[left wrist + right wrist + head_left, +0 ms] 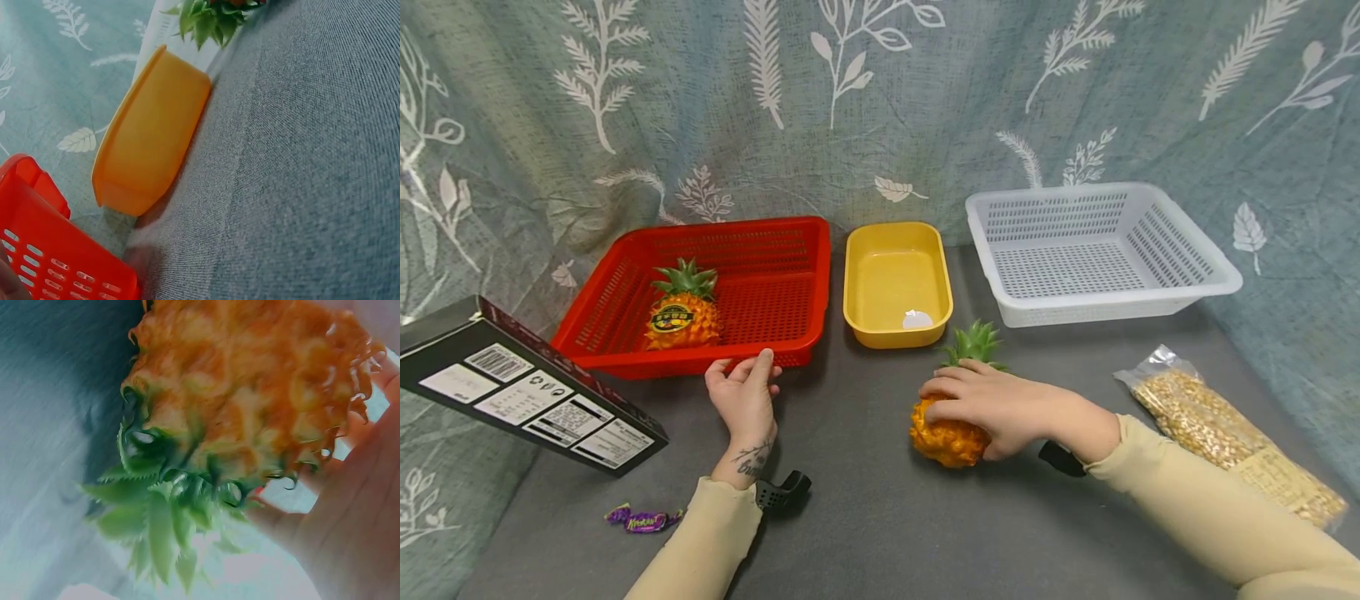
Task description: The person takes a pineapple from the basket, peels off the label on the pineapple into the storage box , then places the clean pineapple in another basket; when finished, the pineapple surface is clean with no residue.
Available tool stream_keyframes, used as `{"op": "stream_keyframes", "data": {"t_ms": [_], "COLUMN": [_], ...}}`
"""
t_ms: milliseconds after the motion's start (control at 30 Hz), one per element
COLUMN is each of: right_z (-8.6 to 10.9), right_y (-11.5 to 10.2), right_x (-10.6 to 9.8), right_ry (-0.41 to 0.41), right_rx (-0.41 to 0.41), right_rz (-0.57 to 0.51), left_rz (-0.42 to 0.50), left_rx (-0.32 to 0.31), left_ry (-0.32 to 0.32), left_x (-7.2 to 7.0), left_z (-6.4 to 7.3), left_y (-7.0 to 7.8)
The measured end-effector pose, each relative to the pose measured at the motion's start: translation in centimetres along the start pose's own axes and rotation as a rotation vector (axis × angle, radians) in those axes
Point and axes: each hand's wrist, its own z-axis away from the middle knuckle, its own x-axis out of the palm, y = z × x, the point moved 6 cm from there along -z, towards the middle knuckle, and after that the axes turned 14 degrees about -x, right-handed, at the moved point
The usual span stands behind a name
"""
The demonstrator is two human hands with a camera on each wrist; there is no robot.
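Note:
My right hand [992, 404] curls round an orange toy pineapple [951, 433] standing over the grey table, its green leaves towards the back. Up close, the right wrist view shows the knobbly pineapple [244, 394] with the fingers along one side. My left hand [745, 396] grips the front rim of a red basket [685, 362], thumb uppermost; some of its fingers are hidden. Inside that basket lies a second pineapple [683, 321] with a black-and-gold label. Only a bit of finger shows beside the red basket [69, 262] in the left wrist view.
A yellow tub [897, 337] with a white spot inside stands between the red basket and a white basket [1105, 308]. At the right lies a bag of corn kernels [1210, 425]. To the left are a black box [550, 400] and a purple wrapped candy [643, 521].

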Motion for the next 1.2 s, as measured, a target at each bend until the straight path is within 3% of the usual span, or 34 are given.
{"op": "stream_keyframes", "data": {"t_ms": [233, 433, 667, 867, 1000, 1100, 1200], "right_z": [1.6, 2.0, 2.3, 3.2, 4.3, 5.1, 5.8], "right_y": [0.2, 0.3, 0.2, 0.4, 0.6, 0.9, 1.3], "right_x": [-0.2, -0.2, -0.5, -0.2, 0.0, -0.1, -0.1], "right_ry": [0.021, 0.011, 0.087, 0.174, 0.275, 0.384, 0.480], "right_rx": [0.019, 0.069, 0.077, 0.132, 0.188, 0.269, 0.413], "right_rz": [0.027, -0.079, -0.084, -0.119, -0.146, -0.159, -0.167], "left_rz": [-0.019, -0.021, -0.024, -0.023, -0.018, -0.019, -0.028], "left_rx": [0.003, 0.002, 0.009, 0.012, 0.005, 0.001, 0.002], "left_ry": [0.009, 0.005, 0.005, 0.006, 0.001, -0.001, 0.001], "left_x": [-0.1, -0.1, -0.2, -0.2, -0.2, -0.2, -0.2], "left_z": [-0.1, -0.1, -0.2, -0.2, -0.2, -0.2, -0.2], "left_y": [-0.1, -0.1, -0.2, -0.2, -0.2, -0.3, -0.3]}}
